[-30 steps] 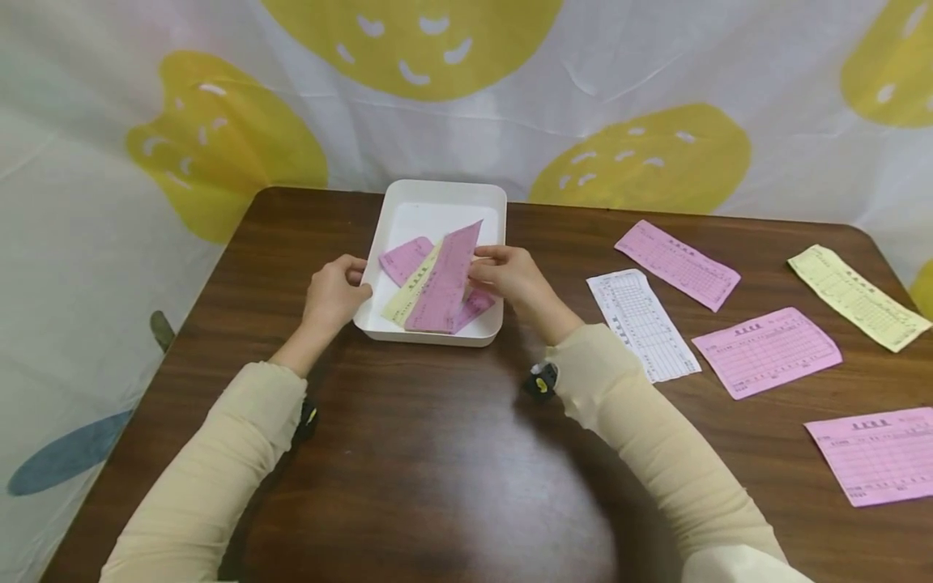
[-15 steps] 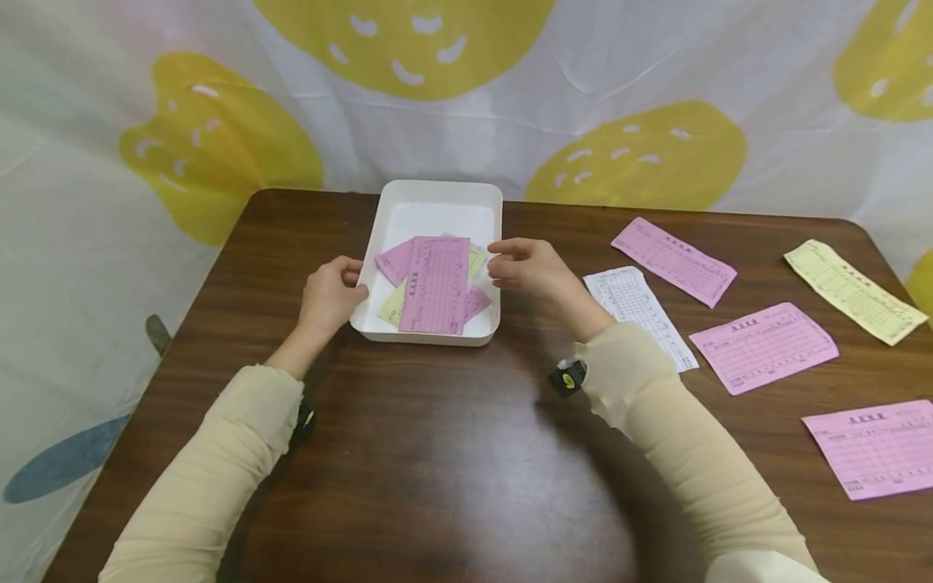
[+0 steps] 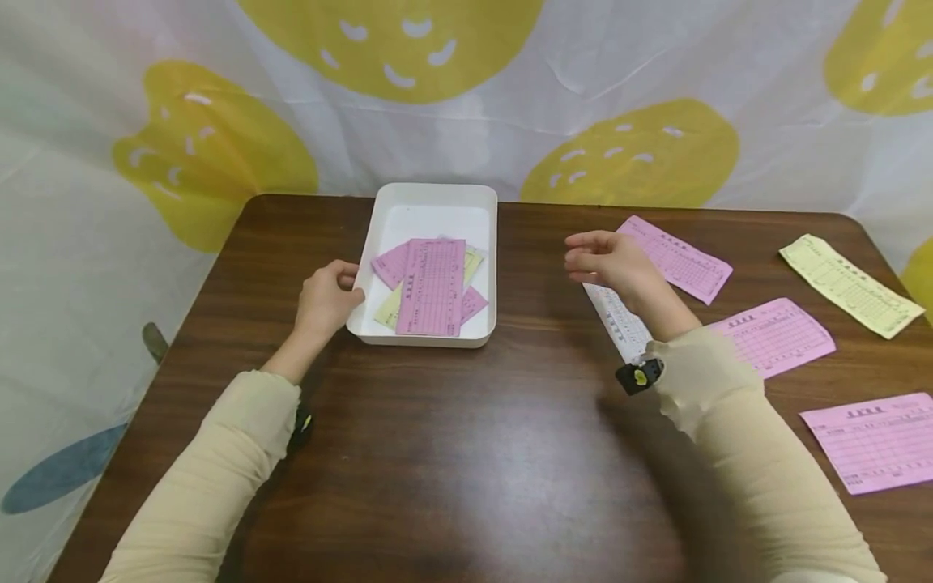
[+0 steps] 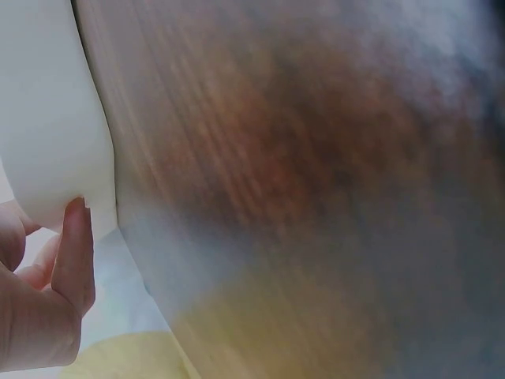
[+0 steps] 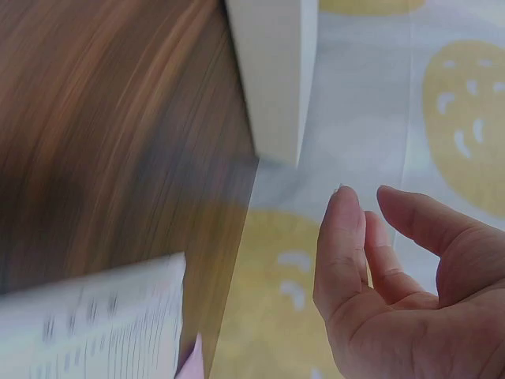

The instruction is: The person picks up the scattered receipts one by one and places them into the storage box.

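And the right hand [image 3: 612, 263], empty, thumb parted, has swung away over the white paper slip [image 3: 618, 321]; the topmost pink paper slip [image 3: 432, 287], seemingly placed, lies in the white rectangular plastic tray [image 3: 437, 219], upper centre, which the left hand [image 3: 323, 298] pinches.

Clock positions refer to the head view. Table [image 3: 437, 453]: wood-grain surface, smooth, glossy, with bright reflection at 5 o'clock. Tray [image 3: 437, 217]: plastic in appearance, smooth, low sheen. Pink slip [image 3: 430, 295] in tray; white slip [image 3: 618, 324] and yellow slip [image 3: 849, 287] at 3 o'clock: thin paper, matt. Curtain [image 3: 466, 138] at 12 o'clock: smooth, lightly creased sheeting, soft sheen. Sleeves [image 3: 787, 470] at 4 and 8 o'clock: matt, wrinkled cloth.
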Action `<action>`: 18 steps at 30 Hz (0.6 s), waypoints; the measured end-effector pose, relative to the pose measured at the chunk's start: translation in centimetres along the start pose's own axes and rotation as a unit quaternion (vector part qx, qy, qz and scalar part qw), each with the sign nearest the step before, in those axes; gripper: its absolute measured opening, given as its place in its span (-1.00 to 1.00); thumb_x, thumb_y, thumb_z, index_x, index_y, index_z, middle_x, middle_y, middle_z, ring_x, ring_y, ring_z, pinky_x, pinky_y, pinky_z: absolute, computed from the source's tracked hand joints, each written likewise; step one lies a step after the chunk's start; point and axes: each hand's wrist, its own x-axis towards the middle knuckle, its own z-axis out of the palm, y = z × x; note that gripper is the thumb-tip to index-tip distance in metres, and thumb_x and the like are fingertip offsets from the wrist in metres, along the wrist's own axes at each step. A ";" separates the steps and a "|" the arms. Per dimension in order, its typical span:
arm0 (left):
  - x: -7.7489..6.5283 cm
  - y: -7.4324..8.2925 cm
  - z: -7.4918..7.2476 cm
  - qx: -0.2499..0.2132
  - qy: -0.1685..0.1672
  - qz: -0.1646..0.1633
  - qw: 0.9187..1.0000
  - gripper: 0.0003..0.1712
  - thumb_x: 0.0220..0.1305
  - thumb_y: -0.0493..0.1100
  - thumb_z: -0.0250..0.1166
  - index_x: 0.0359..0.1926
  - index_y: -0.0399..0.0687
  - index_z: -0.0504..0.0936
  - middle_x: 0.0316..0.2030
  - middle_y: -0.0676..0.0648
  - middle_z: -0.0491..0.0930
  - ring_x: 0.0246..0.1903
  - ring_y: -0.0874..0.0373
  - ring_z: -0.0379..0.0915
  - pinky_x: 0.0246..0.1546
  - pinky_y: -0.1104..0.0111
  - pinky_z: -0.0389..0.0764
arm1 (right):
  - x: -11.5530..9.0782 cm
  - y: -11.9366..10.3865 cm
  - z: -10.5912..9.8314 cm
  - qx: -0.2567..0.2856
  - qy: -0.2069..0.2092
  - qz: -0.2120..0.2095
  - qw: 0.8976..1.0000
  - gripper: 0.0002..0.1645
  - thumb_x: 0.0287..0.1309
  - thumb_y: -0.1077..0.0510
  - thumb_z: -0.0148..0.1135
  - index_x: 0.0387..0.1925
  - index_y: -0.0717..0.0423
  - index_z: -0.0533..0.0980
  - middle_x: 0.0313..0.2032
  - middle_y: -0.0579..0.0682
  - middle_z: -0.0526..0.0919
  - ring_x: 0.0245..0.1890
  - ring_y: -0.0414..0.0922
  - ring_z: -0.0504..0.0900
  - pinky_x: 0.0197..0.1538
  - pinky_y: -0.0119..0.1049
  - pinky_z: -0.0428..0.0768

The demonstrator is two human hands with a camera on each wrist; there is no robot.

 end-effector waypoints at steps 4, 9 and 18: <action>0.0 0.0 0.0 -0.002 0.000 0.000 1.000 -0.54 0.14 -0.30 0.15 0.10 -0.29 0.52 -0.05 -0.32 0.65 -0.01 -0.18 0.55 -0.01 0.07 0.49 | -0.6 1.0 -2.2 -0.026 0.013 0.009 1.000 -0.48 0.30 0.32 -0.03 0.24 0.47 0.20 -0.48 -0.43 0.51 -0.36 -0.51 0.54 -0.15 -0.62 0.56; 0.0 -0.1 0.0 -0.002 -0.002 -0.001 1.000 -0.55 0.15 -0.31 0.15 0.10 -0.30 0.52 -0.05 -0.33 0.64 -0.02 -0.17 0.54 -0.01 0.08 0.50 | -1.5 2.0 -4.5 -0.022 0.032 0.032 0.999 -0.64 0.29 0.28 0.02 0.11 0.24 0.32 -0.44 -0.43 0.51 -0.33 -0.51 0.52 -0.13 -0.61 0.55; 0.0 -0.1 0.0 0.001 -0.004 -0.007 1.000 -0.55 0.16 -0.30 0.14 0.11 -0.29 0.52 -0.04 -0.32 0.64 -0.02 -0.16 0.54 -0.02 0.09 0.50 | -2.6 3.4 -7.3 -0.145 0.057 0.053 0.986 -0.40 0.28 0.20 0.07 0.26 0.45 0.23 -0.54 -0.53 0.47 -0.48 -0.53 0.53 -0.28 -0.60 0.56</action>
